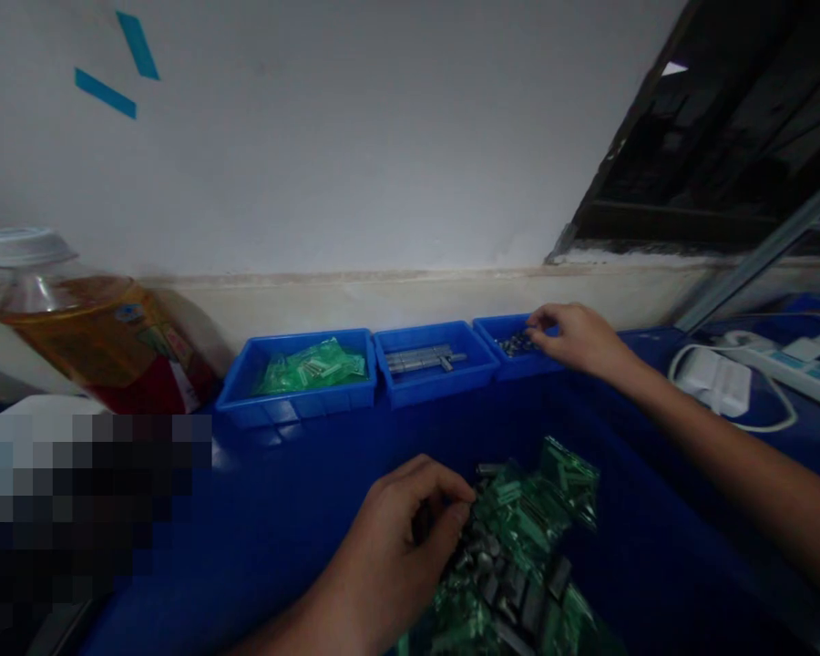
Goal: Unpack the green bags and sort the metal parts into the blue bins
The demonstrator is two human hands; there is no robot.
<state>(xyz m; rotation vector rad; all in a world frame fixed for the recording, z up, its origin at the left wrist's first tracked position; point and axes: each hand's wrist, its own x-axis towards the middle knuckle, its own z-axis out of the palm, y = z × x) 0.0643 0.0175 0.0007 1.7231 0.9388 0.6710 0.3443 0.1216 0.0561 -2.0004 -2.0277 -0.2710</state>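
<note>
Nearest the camera, we are holding our left hand [400, 538] over the large blue bin [656, 556], its thumb and forefinger narrowly spaced at the left edge of a heap. Loose metal pieces [509, 592] and green packets [529, 515] are forming this heap inside the bin. Farther away, we are holding our right hand [578, 337] at the right-hand tray [537, 366], its fingers drawn close together over small metal parts [515, 344]. We cannot tell whether either hand is gripping a part. Metal rods [416, 358] are lying in the middle tray [441, 387], and green packaging [318, 364] is occupying the left-hand tray [301, 410]. To the left, a white-capped bottle [116, 337] is standing near the wall [383, 137]; to the right, a white charger [714, 378] is lying near a power strip [810, 372].
</note>
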